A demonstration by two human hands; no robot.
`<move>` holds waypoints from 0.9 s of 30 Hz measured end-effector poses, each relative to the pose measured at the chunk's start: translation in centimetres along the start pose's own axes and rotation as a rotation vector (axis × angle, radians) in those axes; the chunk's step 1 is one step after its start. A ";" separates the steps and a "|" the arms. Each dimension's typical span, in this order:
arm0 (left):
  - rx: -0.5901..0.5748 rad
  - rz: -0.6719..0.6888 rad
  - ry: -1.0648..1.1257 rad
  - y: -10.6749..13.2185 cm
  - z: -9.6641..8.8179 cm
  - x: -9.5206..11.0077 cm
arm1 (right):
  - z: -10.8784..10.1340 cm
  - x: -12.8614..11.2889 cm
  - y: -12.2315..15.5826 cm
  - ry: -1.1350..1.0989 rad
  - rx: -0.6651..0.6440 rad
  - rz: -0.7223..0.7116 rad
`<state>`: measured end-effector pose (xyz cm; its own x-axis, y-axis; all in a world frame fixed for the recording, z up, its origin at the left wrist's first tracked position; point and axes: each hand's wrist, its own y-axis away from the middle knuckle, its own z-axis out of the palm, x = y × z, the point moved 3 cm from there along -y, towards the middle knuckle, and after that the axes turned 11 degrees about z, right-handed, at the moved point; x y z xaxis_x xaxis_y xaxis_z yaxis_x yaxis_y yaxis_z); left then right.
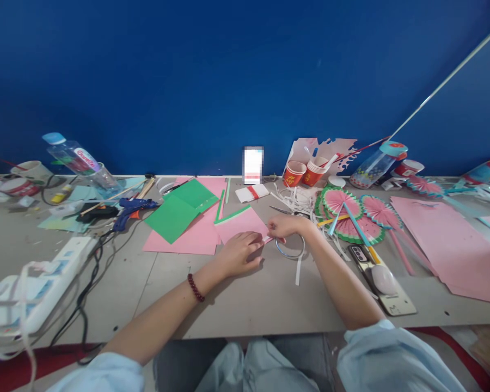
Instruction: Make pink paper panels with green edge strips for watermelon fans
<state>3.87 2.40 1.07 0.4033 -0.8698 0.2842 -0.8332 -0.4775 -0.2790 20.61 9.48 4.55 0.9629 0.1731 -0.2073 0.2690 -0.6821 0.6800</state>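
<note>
My left hand lies low over the table, fingers extended and slightly bent, along the near edge of a pink paper sheet with a green border. At the sheet's right corner, my right hand is closed with its fingers curled down. What the right fingers grip is mostly hidden; a small pink-and-red strip shows between the two hands. Just below the right hand, a ring-shaped roll of tape rests by the wrist, a white strip beneath it. Scissors lie behind the right hand.
Green sheets overlap pink paper on the left, near a blue glue gun and a power strip. Rightward are watermelon-patterned paper fans, phones and pink sheets. Red paper cups stand at the back.
</note>
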 end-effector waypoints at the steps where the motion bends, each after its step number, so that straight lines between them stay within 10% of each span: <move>1: 0.002 -0.001 -0.001 0.0 0.0 0.0 | 0.0 0.0 0.0 0.002 -0.006 0.003; 27: 0.002 0.006 -0.002 0.0 0.4 -0.1 | 0.0 -0.1 -0.3 0.138 0.080 0.098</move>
<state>3.97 2.44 0.65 0.3987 -0.8731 0.2807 -0.8350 -0.4722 -0.2824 20.40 9.66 4.34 0.9799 0.1953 -0.0403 0.1762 -0.7538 0.6331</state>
